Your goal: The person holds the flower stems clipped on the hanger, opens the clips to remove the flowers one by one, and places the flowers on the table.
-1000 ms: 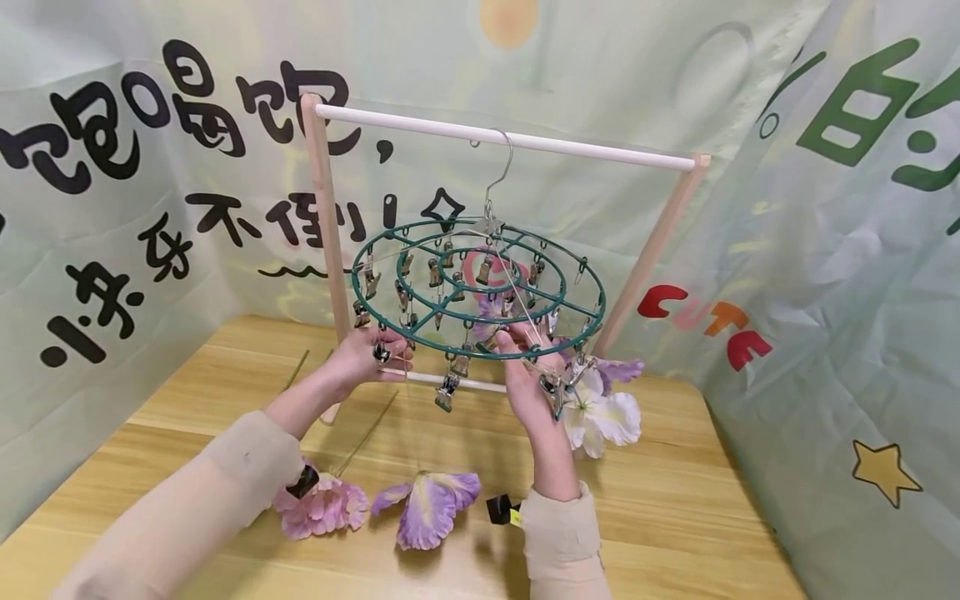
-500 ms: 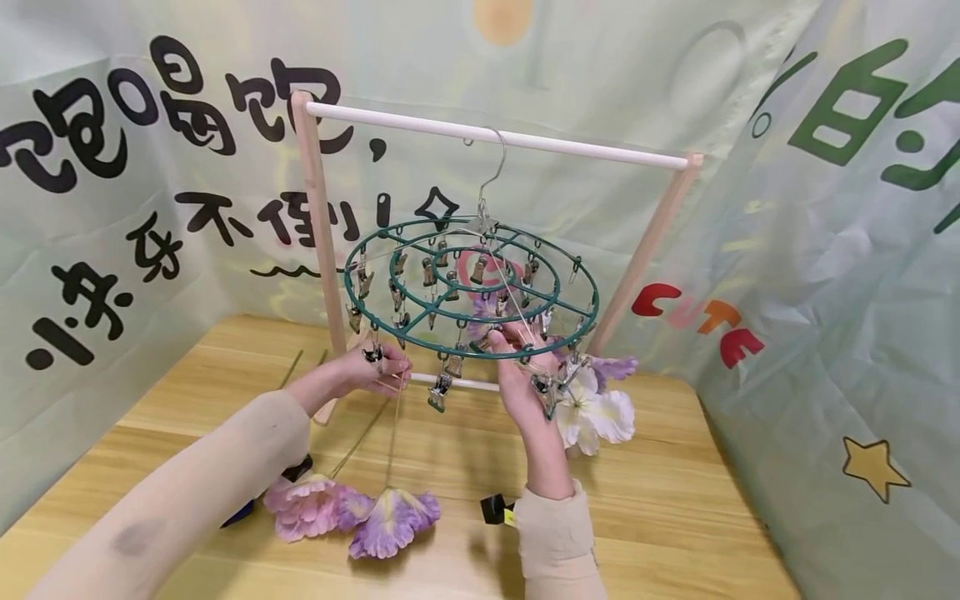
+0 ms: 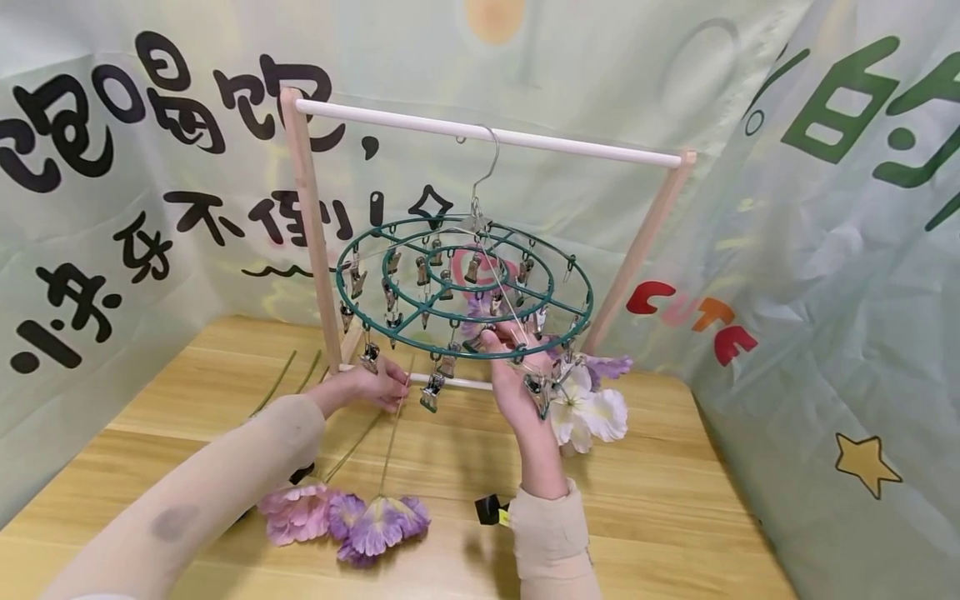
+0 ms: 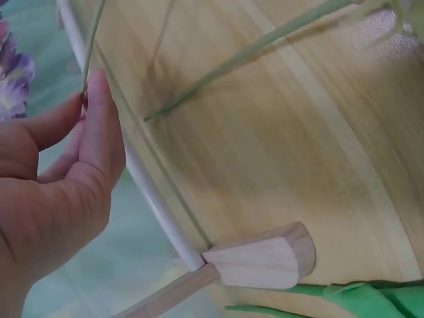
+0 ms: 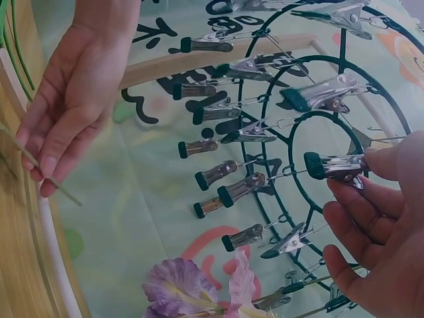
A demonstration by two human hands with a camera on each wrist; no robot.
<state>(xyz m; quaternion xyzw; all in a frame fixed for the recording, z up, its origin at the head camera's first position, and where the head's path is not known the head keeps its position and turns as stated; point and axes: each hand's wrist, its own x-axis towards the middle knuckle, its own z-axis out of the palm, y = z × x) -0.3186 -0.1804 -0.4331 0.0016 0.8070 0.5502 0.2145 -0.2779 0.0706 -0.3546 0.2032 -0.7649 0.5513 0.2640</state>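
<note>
My left hand (image 3: 378, 385) pinches a thin green stem (image 4: 93, 46) between thumb and fingers, below the left side of a round green clip hanger (image 3: 427, 310). That stem runs down to a purple flower (image 3: 378, 525), which hangs head down in front of the hand. My right hand (image 5: 377, 232) reaches up under the hanger's middle. Its thumb and fingers pinch a metal clip (image 5: 334, 165) with green tips; in the head view the hanger's rim partly hides this. Several other clips (image 5: 215, 173) dangle from the rings.
The hanger hooks over the white bar (image 3: 570, 143) of a wooden stand (image 3: 637, 254). A white flower (image 3: 588, 408) and a purple one (image 5: 179, 288) are near the right hand. A pink flower (image 3: 292, 515) is at front left. A small black block (image 3: 487, 510) is beside the right sleeve.
My left hand has sunk slightly, and the purple flower it holds has swung left, beside the pink flower. The right hand keeps its grip on the clip.
</note>
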